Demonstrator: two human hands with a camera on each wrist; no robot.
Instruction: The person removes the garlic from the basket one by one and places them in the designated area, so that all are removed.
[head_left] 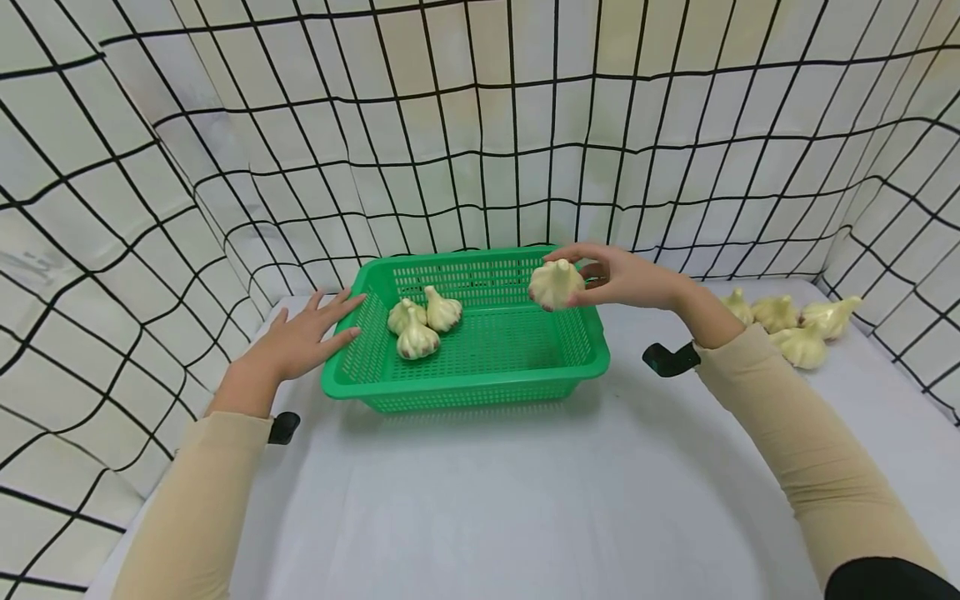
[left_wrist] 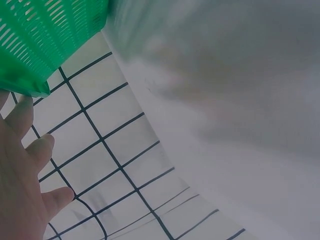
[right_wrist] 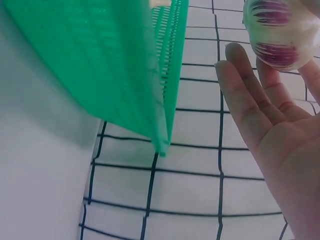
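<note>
A green plastic basket [head_left: 480,385] stands on the white table, with three garlic bulbs [head_left: 417,340] lying at its left end. My right hand [head_left: 626,279] pinches another garlic bulb [head_left: 555,285] over the basket's right end. Purple streaks show on the underside of that held garlic bulb [right_wrist: 274,35] in the right wrist view. At the other end, my left hand [head_left: 303,337] rests its spread fingers on the basket's left rim. The left wrist view shows those fingertips touching the edge of the basket [left_wrist: 55,35].
Several more garlic bulbs [head_left: 804,343] lie in a group at the table's right, beyond the right forearm. Black grid netting [head_left: 551,153] over white panels closes off the back and both sides. The white tabletop [head_left: 480,500] stretches in front of the basket.
</note>
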